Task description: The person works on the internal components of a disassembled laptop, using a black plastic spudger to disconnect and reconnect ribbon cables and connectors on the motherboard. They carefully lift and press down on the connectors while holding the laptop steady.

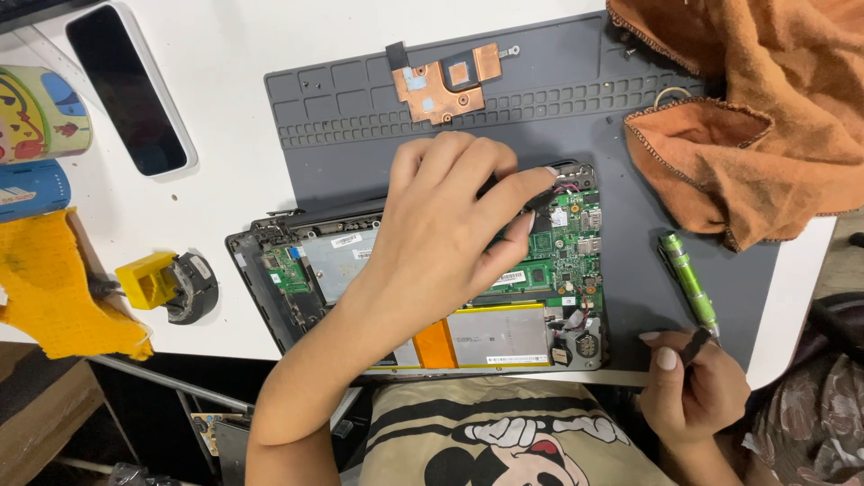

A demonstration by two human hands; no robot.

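head view: an opened laptop base with grey casing, green circuit board and flat silver battery (pixel 504 337) lies in the lower middle of the frame, partly on a dark grey ribbed silicone work mat (pixel 360 135) that covers the centre and right of a white table (pixel 234 72). the left hand (pixel 450 225) reaches in from the bottom of the frame and rests over the middle of the laptop base, its fingers curled narrow, with thumb and forefinger pinched on a small black part (pixel 540 200) near the upper right corner of the circuit board. the right hand (pixel 688 387) sits at the lower right, at the table's edge, fingers closed loosely around a small dark strip (pixel 695 344); what the strip is cannot be told. just above that hand a slim green metallic screwdriver handle (pixel 688 279) lies on the mat. at the upper middle of the frame, a copper heat-spreader plate (pixel 445 81) rests on the mat, well apart from the laptop base. a crumpled orange cloth (pixel 756 117) fills the upper right. at the upper left lies a white-cased phone with a dark screen (pixel 130 90), and a colourful printed cup (pixel 40 112) stands at the left edge. a yellow and black small tool (pixel 166 283) sits left of the laptop base, beside a yellow cloth (pixel 54 288).
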